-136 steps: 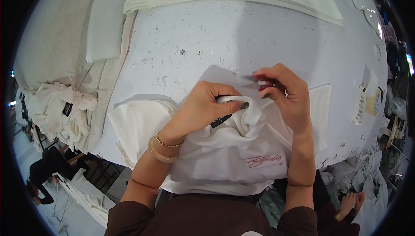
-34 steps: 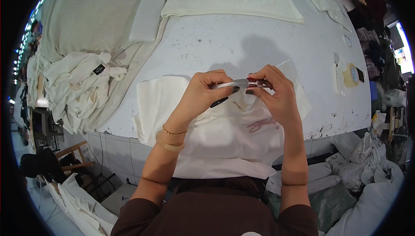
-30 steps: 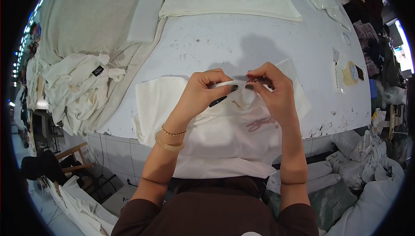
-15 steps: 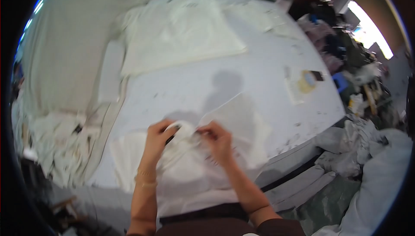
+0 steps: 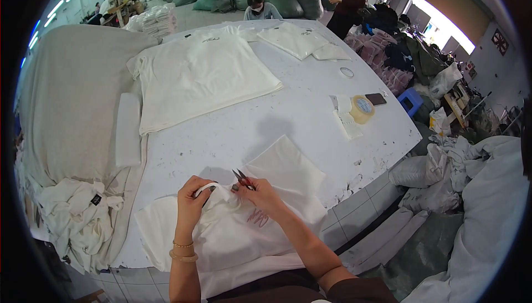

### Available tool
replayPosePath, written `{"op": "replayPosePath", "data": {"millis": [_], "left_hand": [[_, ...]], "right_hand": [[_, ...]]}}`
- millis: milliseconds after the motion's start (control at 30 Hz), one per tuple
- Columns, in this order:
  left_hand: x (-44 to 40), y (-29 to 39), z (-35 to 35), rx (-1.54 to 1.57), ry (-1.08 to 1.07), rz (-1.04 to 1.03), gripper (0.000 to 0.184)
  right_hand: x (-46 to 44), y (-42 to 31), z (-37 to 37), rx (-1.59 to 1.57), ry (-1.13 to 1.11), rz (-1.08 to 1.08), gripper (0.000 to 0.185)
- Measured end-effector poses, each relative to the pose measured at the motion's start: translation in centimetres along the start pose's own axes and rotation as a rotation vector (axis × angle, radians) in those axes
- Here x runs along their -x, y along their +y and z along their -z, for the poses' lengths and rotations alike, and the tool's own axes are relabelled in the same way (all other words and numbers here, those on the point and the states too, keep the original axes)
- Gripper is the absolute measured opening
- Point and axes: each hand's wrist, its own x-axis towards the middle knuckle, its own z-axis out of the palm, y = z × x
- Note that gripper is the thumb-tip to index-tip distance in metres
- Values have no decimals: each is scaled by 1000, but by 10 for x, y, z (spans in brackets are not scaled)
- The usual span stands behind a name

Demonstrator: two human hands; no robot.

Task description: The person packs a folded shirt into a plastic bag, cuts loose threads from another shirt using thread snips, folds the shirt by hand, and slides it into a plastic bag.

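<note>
A white T-shirt (image 5: pixel 221 253) with reddish lettering lies spread at the near edge of the table, partly hanging over it. My left hand (image 5: pixel 193 199) is closed on its neckline, where a dark label shows by the fingers. In my right hand (image 5: pixel 259 196) is a pair of thread snips (image 5: pixel 243 179), dark blades pointing up and away. The fingertips of that hand also touch the collar, close to my left hand. Whether they pinch the fabric is hard to make out.
On the white table (image 5: pixel 221 142) lie another white T-shirt (image 5: pixel 205 75), bagged shirts (image 5: pixel 296 39), a tape roll (image 5: pixel 362 109) and a phone (image 5: pixel 376 99). A cloth-covered pile (image 5: pixel 83 103) and crumpled shirts (image 5: pixel 77 214) are left. Two people are beyond the table; bags and cloth crowd the right.
The view has tilted up, showing more of the room. Both hands stay at the collar; the snips' blades, blurred before, now show above my right hand.
</note>
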Motion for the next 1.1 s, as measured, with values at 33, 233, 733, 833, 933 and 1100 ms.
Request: {"op": "replayPosePath", "data": {"millis": [33, 233, 733, 833, 933, 1100], "left_hand": [[1, 3, 0, -1, 2, 0, 14], [7, 8, -3, -74, -10, -85, 23], [27, 5, 36, -356, 245, -125, 29], [47, -8, 65, -226, 470, 108, 20], [71, -19, 81, -55, 474, 254, 21], [81, -36, 65, -23, 326, 381, 20]], "right_hand": [[2, -10, 5, -89, -114, -164, 18], [-3, -23, 9, -202, -264, -357, 23], [-23, 11, 18, 352, -157, -117, 40], [-24, 21, 25, 274, -170, -143, 26], [-16, 11, 21, 93, -131, -228, 17], [-13, 7, 19, 63, -101, -281, 17]]}}
